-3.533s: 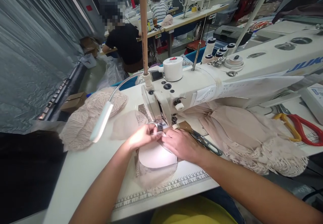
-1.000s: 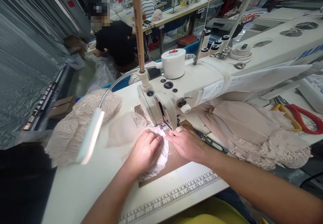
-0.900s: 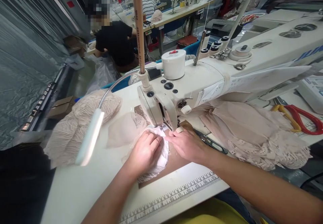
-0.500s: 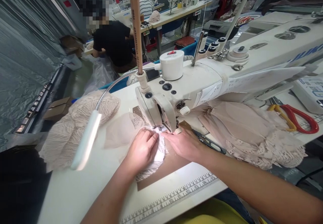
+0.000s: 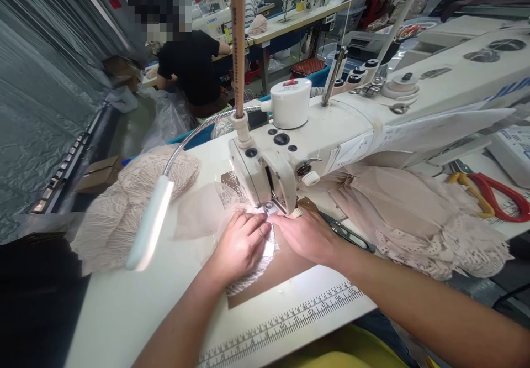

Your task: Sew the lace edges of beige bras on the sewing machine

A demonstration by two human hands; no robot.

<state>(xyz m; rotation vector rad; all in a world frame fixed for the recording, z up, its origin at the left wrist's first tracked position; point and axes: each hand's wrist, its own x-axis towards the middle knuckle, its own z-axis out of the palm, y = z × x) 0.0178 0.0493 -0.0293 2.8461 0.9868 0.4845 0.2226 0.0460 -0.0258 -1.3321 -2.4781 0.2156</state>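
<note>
Fingers of the left hand (image 5: 242, 245) have fanned out, its flat, unclenched grip pressing white lace-edged fabric (image 5: 268, 249) onto the brown panel (image 5: 285, 268) at the silver metal presser foot (image 5: 267, 209), where drifting fingertips could get pricked, though whether the right hand (image 5: 306, 236) pinches anything is unclear.

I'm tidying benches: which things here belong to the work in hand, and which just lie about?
Likely in use:
pale lace piece, under the left hand
sewing machine, close to the right hand
lamp, lit

Apparently lying about:
lace bundle, left
ruffled beige fabric, right
red handle, right
</note>
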